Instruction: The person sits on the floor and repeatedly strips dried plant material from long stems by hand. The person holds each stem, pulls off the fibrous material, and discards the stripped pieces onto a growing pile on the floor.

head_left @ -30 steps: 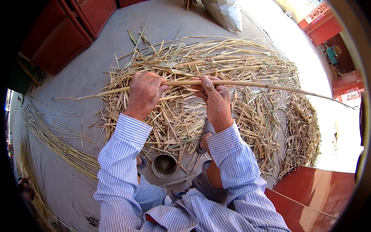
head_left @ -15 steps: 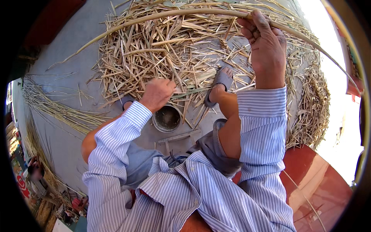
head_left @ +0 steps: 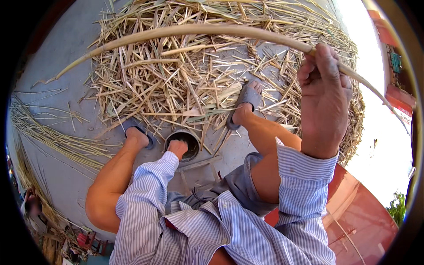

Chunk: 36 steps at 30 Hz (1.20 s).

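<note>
My right hand is raised at the upper right, its thumb and fingers closed around a long, pale, tapering plant stalk. The stalk arches across the view, with a thin frayed tip at the far left and its other end bending down at the right. Low between my feet, my left hand reaches into a round metal pot with a dark inside. Its fingers are hidden in the pot, so whether they hold anything does not show.
Beyond my feet lies a wide heap of dry leaf sheaths and stalk scraps. Thin greenish stalks are spread on the grey floor at the left. A small wooden frame sits just in front of me, and a red surface is at the right.
My left hand has gone from above the pot down into it. My right hand has come lower and nearer with the stalk, and the whole view has shifted slightly.
</note>
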Tool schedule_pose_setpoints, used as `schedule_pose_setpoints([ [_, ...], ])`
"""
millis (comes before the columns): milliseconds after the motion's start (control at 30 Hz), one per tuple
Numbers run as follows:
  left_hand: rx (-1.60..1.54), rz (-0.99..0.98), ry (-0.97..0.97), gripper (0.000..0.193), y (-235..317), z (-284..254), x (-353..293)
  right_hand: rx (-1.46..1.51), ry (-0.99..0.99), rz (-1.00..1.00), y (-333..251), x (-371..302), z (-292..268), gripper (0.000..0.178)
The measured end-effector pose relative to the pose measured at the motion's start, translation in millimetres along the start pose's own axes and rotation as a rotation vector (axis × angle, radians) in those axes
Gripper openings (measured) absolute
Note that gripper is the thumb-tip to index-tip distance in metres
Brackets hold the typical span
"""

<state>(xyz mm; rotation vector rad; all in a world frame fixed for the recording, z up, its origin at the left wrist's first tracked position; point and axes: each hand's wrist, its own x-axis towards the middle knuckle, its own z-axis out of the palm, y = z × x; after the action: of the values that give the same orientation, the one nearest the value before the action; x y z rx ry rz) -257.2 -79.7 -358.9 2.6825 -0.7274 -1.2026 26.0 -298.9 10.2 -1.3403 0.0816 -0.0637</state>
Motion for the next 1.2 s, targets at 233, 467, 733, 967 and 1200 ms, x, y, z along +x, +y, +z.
schedule_pose_setpoints([
  [233, -0.237, 0.18, 0.365, 0.005, -6.4, -79.5, 2.3, 0.002, 0.053, 0.104, -0.7, 3.0, 12.6, 0.024],
  [467, -0.035, 0.11, 1.071, 0.011, 12.7, -309.0, -74.1, 0.197, -0.112, 0.022, -4.4, 2.1, 11.6, 0.014],
  [733, 0.157, 0.097, 1.429, 0.043, 8.8, -448.8, -151.5, 0.296, -0.333, -0.052, -10.5, -14.9, 25.5, 0.012],
  [967, -0.048, 0.322, 1.374, 0.032, -9.3, -454.3, -114.8, 0.271, -0.344, -0.013, -10.3, -18.0, 20.3, 0.011],
  [1200, -0.844, 0.369, 1.186, 0.018, -11.5, -459.1, -105.1, 0.244, -0.209, 0.047, -21.4, -21.5, 25.4, 0.009],
])
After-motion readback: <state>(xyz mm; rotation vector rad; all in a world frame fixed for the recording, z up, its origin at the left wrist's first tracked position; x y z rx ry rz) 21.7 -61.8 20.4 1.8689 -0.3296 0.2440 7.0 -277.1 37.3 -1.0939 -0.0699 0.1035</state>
